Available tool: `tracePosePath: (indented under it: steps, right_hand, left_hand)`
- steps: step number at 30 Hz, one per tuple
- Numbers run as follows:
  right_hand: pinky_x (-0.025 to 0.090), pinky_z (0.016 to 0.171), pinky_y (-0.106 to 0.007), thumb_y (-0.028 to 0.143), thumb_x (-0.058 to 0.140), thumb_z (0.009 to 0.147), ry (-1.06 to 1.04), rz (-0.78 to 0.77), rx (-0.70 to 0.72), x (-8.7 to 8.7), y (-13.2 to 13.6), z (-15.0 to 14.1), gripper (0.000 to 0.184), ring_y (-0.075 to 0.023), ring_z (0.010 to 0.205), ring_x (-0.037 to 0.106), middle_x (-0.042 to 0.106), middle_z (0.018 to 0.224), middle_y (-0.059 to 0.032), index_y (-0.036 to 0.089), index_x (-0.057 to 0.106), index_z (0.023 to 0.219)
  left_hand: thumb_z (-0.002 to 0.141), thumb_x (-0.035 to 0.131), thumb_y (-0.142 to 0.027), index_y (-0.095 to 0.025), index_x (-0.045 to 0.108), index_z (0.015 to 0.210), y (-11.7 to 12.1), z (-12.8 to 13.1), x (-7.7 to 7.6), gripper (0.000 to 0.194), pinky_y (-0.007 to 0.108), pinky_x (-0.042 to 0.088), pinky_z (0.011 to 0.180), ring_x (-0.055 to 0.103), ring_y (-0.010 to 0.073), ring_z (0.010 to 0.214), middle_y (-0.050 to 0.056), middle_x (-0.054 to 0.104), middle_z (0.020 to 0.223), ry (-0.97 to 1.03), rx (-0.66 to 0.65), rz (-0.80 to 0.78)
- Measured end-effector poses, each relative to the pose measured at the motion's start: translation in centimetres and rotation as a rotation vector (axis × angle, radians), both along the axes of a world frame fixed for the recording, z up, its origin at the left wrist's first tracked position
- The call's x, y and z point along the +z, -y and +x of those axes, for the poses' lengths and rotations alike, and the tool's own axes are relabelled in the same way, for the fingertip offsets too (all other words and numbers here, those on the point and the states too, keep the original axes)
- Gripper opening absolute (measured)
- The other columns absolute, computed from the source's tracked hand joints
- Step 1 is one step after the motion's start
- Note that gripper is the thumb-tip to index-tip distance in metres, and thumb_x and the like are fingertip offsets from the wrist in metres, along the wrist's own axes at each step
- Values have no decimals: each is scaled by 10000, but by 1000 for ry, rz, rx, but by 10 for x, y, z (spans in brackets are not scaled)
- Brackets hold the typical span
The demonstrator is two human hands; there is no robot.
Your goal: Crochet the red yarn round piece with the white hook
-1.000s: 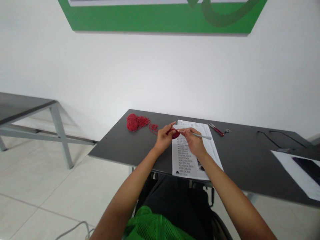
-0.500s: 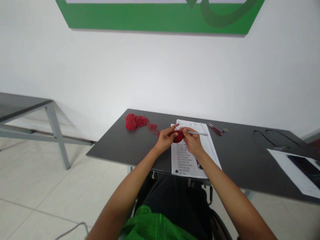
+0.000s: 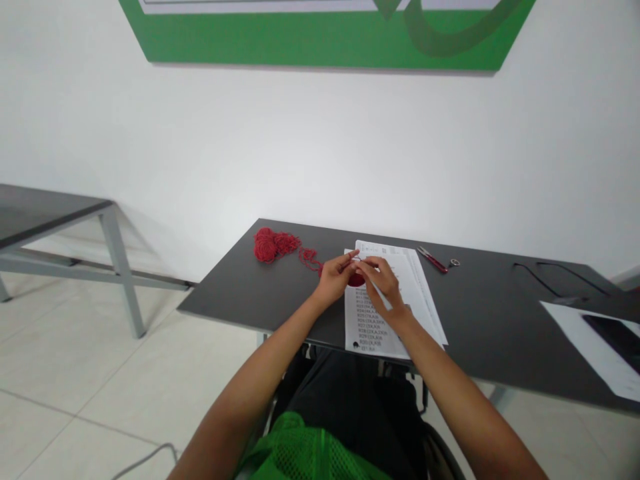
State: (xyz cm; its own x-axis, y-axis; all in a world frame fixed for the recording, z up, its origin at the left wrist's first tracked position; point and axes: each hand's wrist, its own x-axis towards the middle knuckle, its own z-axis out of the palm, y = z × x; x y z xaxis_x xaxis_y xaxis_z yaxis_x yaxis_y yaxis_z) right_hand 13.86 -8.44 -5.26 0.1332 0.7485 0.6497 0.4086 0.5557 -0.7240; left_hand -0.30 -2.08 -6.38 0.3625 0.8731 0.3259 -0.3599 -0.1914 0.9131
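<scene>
A small round red crochet piece [image 3: 356, 279] hangs between my two hands above the printed sheets. My left hand [image 3: 333, 280] is closed on its left edge, the index finger stretched out with yarn running over it. At the right edge my right hand [image 3: 386, 283] is pinched, its fingertips close to those of the left. The crochet hook that showed in this hand a moment ago is hidden by the fingers now. Red yarn [image 3: 310, 256] trails over the table to a loose red yarn ball [image 3: 265, 247] at the back left.
Printed sheets [image 3: 373, 327] lie under my hands on the dark table [image 3: 480, 313]. Red-handled scissors [image 3: 436, 261] are right of them. Further right lie eyeglasses [image 3: 560, 287] and a black phone-like object [image 3: 613, 337] on white paper. Another table [image 3: 55, 210] stands at the left.
My right hand has turned and its fingers have drawn in to the crochet piece. The hook's grey handle, which pointed right, no longer shows. The view has shifted slightly.
</scene>
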Motion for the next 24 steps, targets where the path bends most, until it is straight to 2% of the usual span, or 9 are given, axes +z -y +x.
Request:
tracePosePath:
  steps: [2, 5, 10, 13, 18, 24]
  right_hand:
    - [521, 1003, -396, 464, 631, 945, -7, 8, -15, 1, 0, 0, 240, -222, 1025, 661, 715, 1083, -45, 304, 790, 1028]
    - [536, 968, -405, 493, 659, 923, -116, -39, 64, 3, -4, 3, 258, -233, 1006, 677, 746, 1016, -39, 276, 785, 983]
    - [572, 717, -330, 578, 640, 911, -205, -108, 138, 0, -12, 10, 369, -189, 757, 681, 754, 832, -30, 231, 764, 937]
    - [560, 654, -303, 611, 644, 894, -240, -143, 172, -1, -15, 15, 406, -170, 695, 663, 740, 786, -23, 220, 753, 917]
    - [564, 663, -304, 593, 716, 847, -289, -177, 220, 2, -15, 19, 384, -172, 711, 668, 748, 813, -31, 215, 741, 904]
    - [579, 760, -327, 567, 732, 847, -349, -182, 275, 5, -15, 21, 344, -171, 753, 696, 769, 882, -30, 225, 725, 877]
  left_hand:
    - [717, 852, -450, -140, 741, 1211, 1, 0, 3, 594, 296, 527, 778, 687, 168, 796, 79, 779, 926, 114, -101, -134]
    - [675, 895, -445, -129, 745, 1198, 3, -3, 7, 629, 269, 510, 734, 675, 149, 743, 86, 771, 887, 184, -175, -231]
    - [692, 895, -424, -156, 651, 1353, 5, -5, 8, 753, 204, 407, 633, 534, 61, 595, -26, 654, 711, 141, -234, -158]
    - [700, 892, -413, -164, 604, 1407, 5, -6, 8, 803, 201, 373, 625, 489, 55, 587, -54, 595, 675, 111, -257, -114]
    - [700, 890, -418, -148, 570, 1437, 4, -8, 10, 848, 209, 371, 641, 486, 64, 602, -54, 584, 676, 100, -267, -104]
    - [691, 901, -390, -140, 563, 1443, 4, -9, 10, 862, 225, 405, 688, 529, 75, 621, -36, 623, 696, 102, -296, -131]
